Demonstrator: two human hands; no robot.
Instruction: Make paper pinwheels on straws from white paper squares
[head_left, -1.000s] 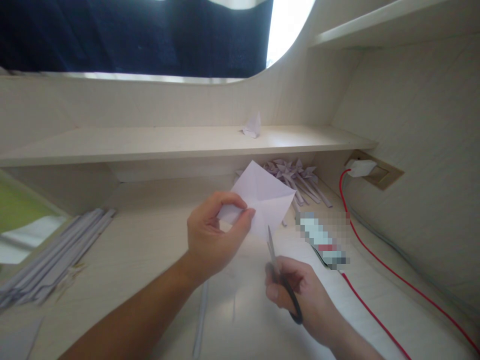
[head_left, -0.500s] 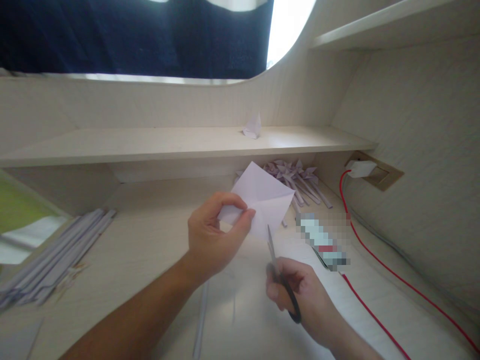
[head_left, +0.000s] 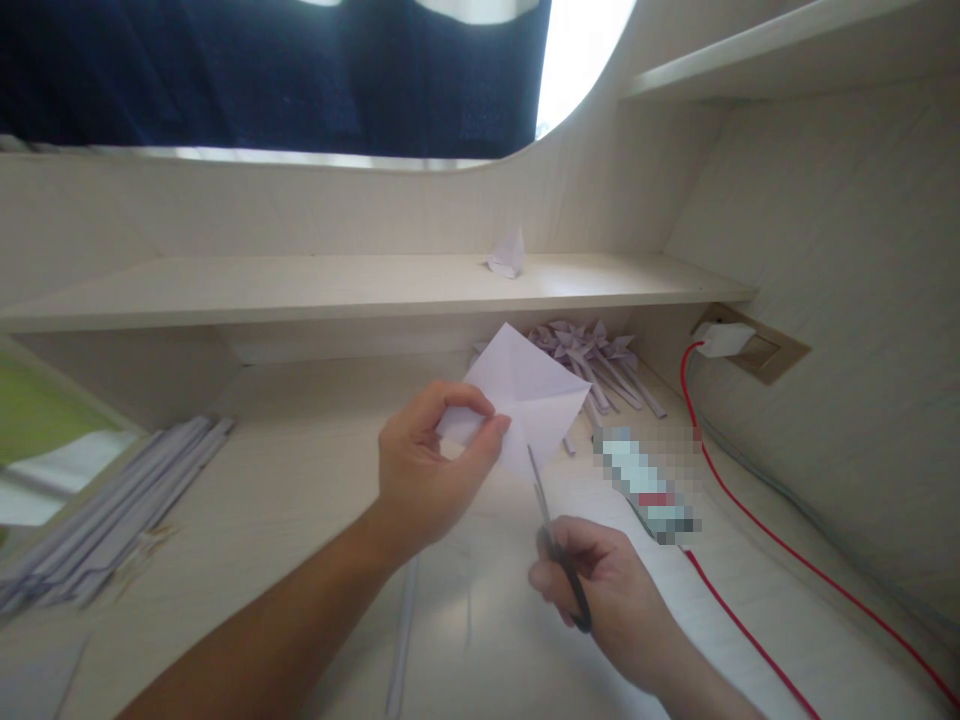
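Note:
My left hand (head_left: 435, 470) pinches a white creased sheet of paper (head_left: 536, 375) between thumb and fingers, its corners pointing up and right. Crease lines cross near the paper's middle. In my right hand (head_left: 592, 575) is a pair of scissors (head_left: 568, 570) with dark handles, my fingers closed on them. Their blades point up at the lower part of the paper, the upper blade in front of it. The paper's lower edge is blurred, so I cannot tell how deep any cut runs.
Folded paper pinwheels on stems (head_left: 589, 350) lie under the shelf (head_left: 337, 285). A folded paper piece (head_left: 508, 255) stands on it. Paper sticks (head_left: 127, 505) are bundled at left, one stick (head_left: 403, 635) in front. At right are a pixelated phone (head_left: 649, 485), red cable (head_left: 750, 525) and plug (head_left: 724, 338).
The scissor blades have shifted slightly left and up toward the paper's middle, and their handles have moved a little up-left. My left hand and the paper have hardly moved.

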